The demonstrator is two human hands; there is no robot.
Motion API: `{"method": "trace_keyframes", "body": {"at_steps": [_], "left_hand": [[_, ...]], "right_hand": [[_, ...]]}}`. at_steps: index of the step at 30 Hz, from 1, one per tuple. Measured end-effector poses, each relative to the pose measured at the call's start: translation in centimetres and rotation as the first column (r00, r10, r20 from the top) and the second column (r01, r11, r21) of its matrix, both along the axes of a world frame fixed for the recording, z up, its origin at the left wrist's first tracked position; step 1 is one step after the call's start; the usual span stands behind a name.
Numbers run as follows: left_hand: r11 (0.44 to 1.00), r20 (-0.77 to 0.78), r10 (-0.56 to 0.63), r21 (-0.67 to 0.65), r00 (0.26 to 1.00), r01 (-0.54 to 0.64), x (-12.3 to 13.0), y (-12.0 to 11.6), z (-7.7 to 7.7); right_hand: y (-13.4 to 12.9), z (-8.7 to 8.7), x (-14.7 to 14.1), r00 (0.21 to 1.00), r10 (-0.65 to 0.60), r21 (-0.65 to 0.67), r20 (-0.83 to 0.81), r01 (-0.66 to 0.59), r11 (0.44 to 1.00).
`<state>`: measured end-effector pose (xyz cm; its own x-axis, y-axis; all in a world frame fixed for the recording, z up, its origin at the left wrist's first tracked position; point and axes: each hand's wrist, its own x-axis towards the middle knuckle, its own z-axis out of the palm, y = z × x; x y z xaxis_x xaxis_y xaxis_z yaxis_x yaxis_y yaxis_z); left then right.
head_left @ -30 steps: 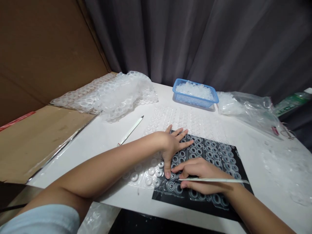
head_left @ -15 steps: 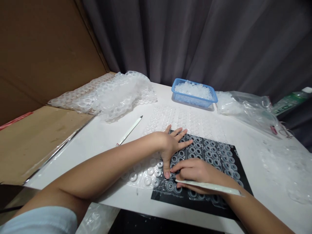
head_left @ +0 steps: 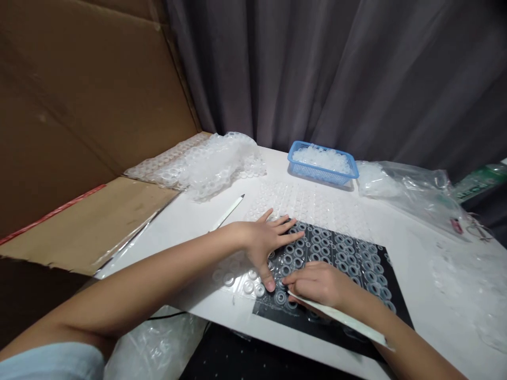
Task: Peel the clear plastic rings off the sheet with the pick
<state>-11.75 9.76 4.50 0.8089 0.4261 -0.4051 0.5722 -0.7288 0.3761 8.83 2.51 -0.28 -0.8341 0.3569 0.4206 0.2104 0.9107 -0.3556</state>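
Observation:
A clear sheet of translucent rings (head_left: 344, 253) lies over a black mat (head_left: 273, 311) and runs left onto the white table (head_left: 158, 237). My left hand (head_left: 271, 237) presses flat on the sheet's left part, its fingers spread and its thumb pointing toward me. Just right of that thumb, my right hand (head_left: 312, 285) is closed around a thin whitish strip-like tool (head_left: 344, 317), whose long end slants back over the wrist. The right fingertips touch the rings near the mat's left side; what lies beneath them is hidden.
A blue basket (head_left: 322, 171) of small clear pieces stands at the back. Bubbly plastic sheets (head_left: 214, 163) are heaped at the back left, with a white pen-like tool (head_left: 229, 211) nearer. Clear bags (head_left: 407, 190) and a green-labelled bottle (head_left: 483, 182) lie right. Cardboard (head_left: 95, 221) borders the left.
The view has shifted, so the basket and heap appear lower and farther right. My left hand sits slightly farther left on the sheet. The right hand still grips the strip-like tool beside the thumb.

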Motion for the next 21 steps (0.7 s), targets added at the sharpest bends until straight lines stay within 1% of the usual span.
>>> {"method": "trace_keyframes", "body": {"at_steps": [2,4,7,9,11,13,14,15,16,18,20,21], "left_hand": [[1.0,0.056,0.025,-0.004,0.998,-0.025,-0.8,-0.8,-0.7],[0.999,0.081,0.049,0.002,0.996,-0.049,-0.9,-1.3,-1.2],[0.997,0.035,0.074,0.006,0.997,-0.074,-0.3,-1.7,-1.4],[0.996,-0.015,0.09,0.009,0.996,-0.09,0.2,-1.7,-1.3],[0.994,-0.037,0.107,0.016,0.994,-0.106,0.4,-1.7,-1.2],[0.994,-0.017,0.106,0.018,0.994,-0.105,0.3,-1.7,-1.2],[0.995,0.004,0.095,0.017,0.995,-0.095,0.1,-1.7,-1.2],[0.996,0.029,0.082,0.017,0.996,-0.082,-0.2,-1.8,-1.2],[0.997,0.052,0.069,0.018,0.996,-0.07,-0.4,-1.9,-1.2],[0.998,0.082,0.058,0.02,0.995,-0.06,-0.9,-2.3,-1.1],[0.997,0.077,0.073,0.019,0.994,-0.075,-0.9,-2.8,-0.9],[0.996,0.065,0.086,0.018,0.994,-0.087,-0.8,-3.0,-0.8]], "right_hand": [[-0.2,-0.1,0.0,1.0,-0.004,0.029,0.019,0.003,1.0],[-0.4,-0.4,0.1,0.999,-0.008,0.022,0.045,0.007,1.0],[-0.5,-0.8,0.2,0.994,-0.038,-0.038,0.102,0.042,0.998],[-0.2,-0.7,0.5,0.988,-0.093,-0.065,0.121,0.102,0.993],[0.3,-0.3,0.9,0.977,-0.198,-0.068,0.077,0.203,0.977],[0.7,0.6,1.5,0.949,-0.314,-0.079,-0.031,0.311,0.947],[0.9,1.0,1.8,0.937,-0.339,-0.105,-0.085,0.33,0.938],[0.9,1.4,2.1,0.93,-0.345,-0.145,-0.127,0.327,0.934],[0.9,1.7,2.2,0.933,-0.329,-0.206,-0.147,0.296,0.933],[0.5,2.0,2.0,0.964,-0.227,-0.372,-0.14,0.161,0.914],[-0.1,1.8,1.5,0.99,-0.088,-0.532,-0.113,0.015,0.846],[-0.3,1.6,1.2,0.994,-0.035,-0.586,-0.104,-0.033,0.809]]}}
